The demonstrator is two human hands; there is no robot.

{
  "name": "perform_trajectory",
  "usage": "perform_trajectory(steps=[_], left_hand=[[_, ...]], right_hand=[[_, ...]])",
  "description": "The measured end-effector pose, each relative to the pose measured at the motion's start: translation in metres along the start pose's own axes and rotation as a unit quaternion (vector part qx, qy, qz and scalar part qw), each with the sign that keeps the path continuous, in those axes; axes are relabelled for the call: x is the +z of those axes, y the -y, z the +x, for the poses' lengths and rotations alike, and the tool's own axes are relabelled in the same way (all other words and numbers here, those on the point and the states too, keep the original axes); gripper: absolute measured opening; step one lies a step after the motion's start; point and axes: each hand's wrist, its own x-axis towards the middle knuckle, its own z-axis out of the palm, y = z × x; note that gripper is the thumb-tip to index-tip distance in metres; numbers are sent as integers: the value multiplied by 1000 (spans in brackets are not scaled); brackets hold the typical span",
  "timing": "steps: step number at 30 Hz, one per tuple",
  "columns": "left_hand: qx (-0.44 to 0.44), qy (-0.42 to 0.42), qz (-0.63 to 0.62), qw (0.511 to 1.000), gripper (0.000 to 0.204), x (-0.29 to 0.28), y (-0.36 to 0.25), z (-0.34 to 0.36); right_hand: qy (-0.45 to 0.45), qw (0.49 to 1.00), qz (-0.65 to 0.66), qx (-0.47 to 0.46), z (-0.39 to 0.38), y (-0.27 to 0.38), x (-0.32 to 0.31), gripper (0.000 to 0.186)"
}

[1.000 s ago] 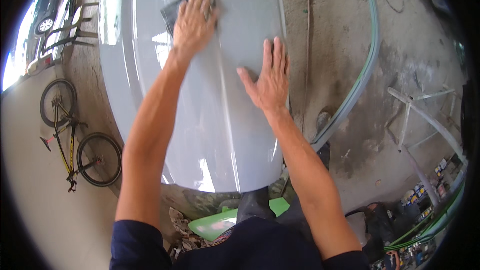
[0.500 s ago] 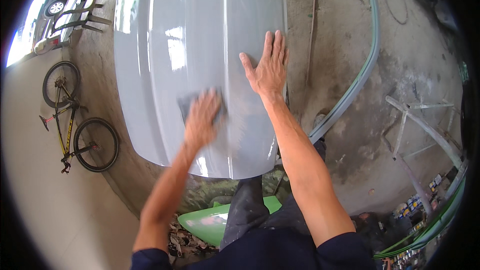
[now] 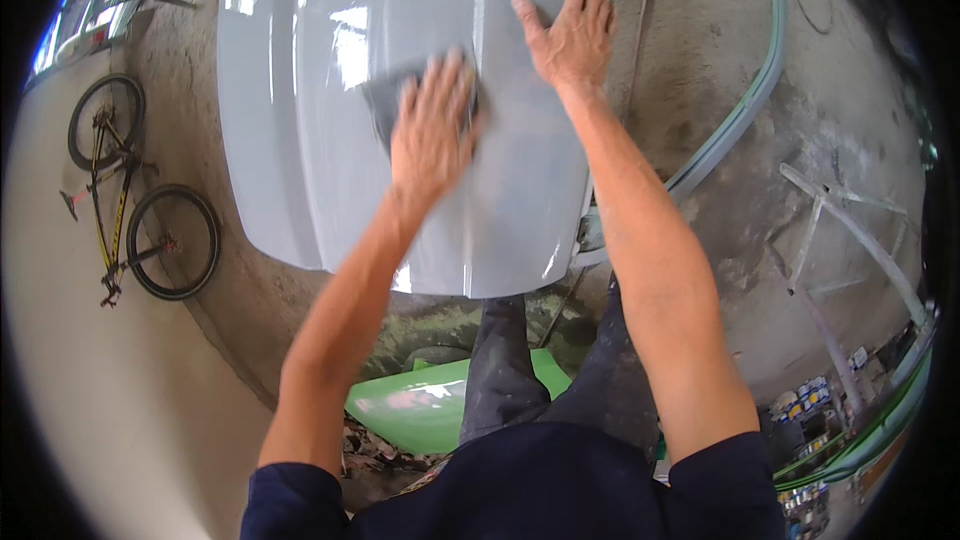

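Here, from afar, I am watching the left hand (image 3: 434,130) lying flat and unclenched over a dark sheet (image 3: 384,102), which is resting on a glossy grey panel (image 3: 520,175), while the right hand (image 3: 577,40), released and splayed, is lying on the panel near its right edge

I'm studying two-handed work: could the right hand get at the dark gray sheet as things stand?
Probably yes: only bare gray car panel seems to lie between the right hand and the dark gray sheet, though the left hand covers much of it.
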Motion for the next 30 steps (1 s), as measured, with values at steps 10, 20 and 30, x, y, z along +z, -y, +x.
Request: perform_trajectory(steps=[10, 20, 30], left_hand=[[22, 259, -66, 963, 79, 15, -15, -277], [-304, 2, -224, 926, 57, -50, 57, -428], [-400, -109, -414, 811, 77, -56, 25, -457]], right_hand=[[105, 952, -164, -235, -33, 39, 1, 100], [145, 979, -96, -109, -189, 160, 8, 102], [216, 973, -80, -3, -366, 193, -30, 99]])
